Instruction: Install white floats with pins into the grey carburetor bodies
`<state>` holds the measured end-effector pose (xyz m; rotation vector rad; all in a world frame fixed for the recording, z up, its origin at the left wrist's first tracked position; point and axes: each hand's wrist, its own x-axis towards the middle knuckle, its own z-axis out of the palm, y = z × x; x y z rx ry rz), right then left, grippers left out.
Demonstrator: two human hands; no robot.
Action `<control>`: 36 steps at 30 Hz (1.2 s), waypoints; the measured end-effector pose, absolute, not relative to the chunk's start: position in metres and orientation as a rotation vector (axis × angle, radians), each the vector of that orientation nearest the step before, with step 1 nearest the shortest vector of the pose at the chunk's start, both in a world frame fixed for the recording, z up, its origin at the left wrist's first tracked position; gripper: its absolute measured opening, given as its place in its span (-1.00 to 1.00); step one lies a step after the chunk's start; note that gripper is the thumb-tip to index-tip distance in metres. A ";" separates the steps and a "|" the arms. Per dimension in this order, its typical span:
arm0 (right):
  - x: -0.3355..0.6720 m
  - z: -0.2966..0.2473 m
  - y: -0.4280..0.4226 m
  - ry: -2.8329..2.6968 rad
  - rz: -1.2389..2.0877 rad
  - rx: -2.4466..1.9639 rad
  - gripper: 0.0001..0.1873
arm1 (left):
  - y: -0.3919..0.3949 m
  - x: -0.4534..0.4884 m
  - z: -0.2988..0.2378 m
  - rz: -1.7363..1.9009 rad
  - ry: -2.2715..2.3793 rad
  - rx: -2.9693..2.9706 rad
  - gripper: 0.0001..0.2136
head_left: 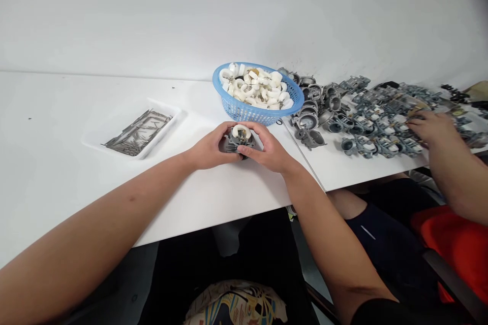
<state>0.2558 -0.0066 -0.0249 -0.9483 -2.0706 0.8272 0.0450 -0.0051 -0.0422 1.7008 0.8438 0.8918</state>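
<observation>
"What have you got in your hands?"

"My left hand [208,150] and my right hand [269,151] are both closed around a carburetor body [232,144] of dull grey die-cast metal, gripping it from either side. My fingers hide most of it, and I can't tell whether it touches the bench [76,106] under it. A white plastic float [241,132] sits on top, with a rounded, smooth face."

"And what's nearest to that?"

"Just ahead, a blue plastic basket [244,111] with a mesh wall holds a heap of white floats [255,89]. To my left, a white tray [95,138] holds a bundle of thin metal rods [137,133], too small to make out in detail."

"What's off to the right?"

"Many grey carburetor bodies [375,122] are spread across the next section of the bench, crowded and overlapping. A co-worker's hand [429,128] is reaching among them. At the far right, the frame cuts off the pile, and the parts there are blurred"
</observation>
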 end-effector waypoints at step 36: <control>0.243 -0.036 -0.001 -1.793 0.630 -0.933 -0.53 | -0.002 0.047 -0.041 0.832 1.005 1.849 -0.42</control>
